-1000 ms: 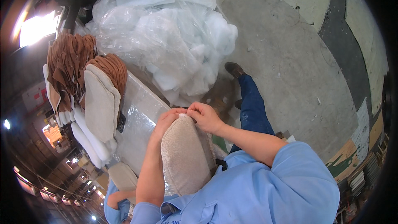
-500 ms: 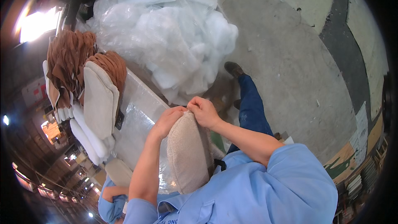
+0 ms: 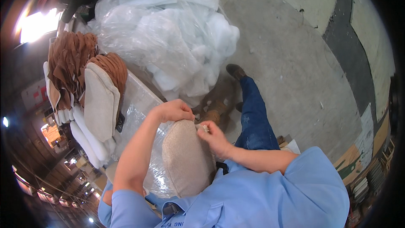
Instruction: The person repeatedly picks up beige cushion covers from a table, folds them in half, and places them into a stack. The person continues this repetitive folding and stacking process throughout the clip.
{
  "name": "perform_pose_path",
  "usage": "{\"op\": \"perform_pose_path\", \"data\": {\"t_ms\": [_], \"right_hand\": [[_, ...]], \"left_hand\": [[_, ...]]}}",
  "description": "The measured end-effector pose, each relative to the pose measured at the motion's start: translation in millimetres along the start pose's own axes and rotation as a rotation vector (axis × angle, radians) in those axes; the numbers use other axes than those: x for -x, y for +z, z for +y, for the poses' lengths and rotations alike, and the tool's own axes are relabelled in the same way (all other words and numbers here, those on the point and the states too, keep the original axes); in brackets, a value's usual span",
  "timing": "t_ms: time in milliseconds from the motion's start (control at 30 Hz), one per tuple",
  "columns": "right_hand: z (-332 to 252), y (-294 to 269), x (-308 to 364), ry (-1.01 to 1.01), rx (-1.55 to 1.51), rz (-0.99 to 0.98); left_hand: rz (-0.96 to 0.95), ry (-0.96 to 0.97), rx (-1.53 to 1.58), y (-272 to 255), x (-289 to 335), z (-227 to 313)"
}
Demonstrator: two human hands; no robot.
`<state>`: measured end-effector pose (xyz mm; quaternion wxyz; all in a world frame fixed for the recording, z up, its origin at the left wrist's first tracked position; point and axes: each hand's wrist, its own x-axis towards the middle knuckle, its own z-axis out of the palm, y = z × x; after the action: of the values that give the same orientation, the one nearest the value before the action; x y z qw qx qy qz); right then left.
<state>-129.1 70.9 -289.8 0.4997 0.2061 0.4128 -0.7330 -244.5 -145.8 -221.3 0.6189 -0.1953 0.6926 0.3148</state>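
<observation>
A beige fabric cushion [image 3: 185, 156] with a rounded top edge stands tilted against my body at the edge of the plastic-covered table. My left hand [image 3: 174, 110] is closed at the top of the cushion, its fingertips pinching the edge of the fabric. Lower down on the right side, my right hand [image 3: 214, 137] pinches the rough fabric edge between thumb and fingers. A short gap of the cushion's rim lies between the two hands. The cushion's underside and its far face are hidden.
Clear plastic film covers the table [image 3: 139, 101]. On it, at the left, stand grey-beige cushion pieces [image 3: 99, 101] and brown fabric bundles [image 3: 71, 59]. A large heap of white filling [image 3: 168, 38] in plastic lies ahead. Another person's sleeve [image 3: 104, 211] shows at lower left.
My hands have moved apart: the left a little to the left, the right down along the cushion's right edge. The cushion has shifted slightly left and lower.
</observation>
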Motion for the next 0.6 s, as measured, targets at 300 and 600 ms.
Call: {"op": "perform_pose_path", "data": {"t_ms": [300,600], "right_hand": [[-3,7,-12,0.21,-0.159,0.202],[-16,11,-35,0.387,-0.318,0.296]], "left_hand": [[0.192,0.192,0.106,26,-23,-16],[0.357,0.138,0.41,55,-47,-25]]}}
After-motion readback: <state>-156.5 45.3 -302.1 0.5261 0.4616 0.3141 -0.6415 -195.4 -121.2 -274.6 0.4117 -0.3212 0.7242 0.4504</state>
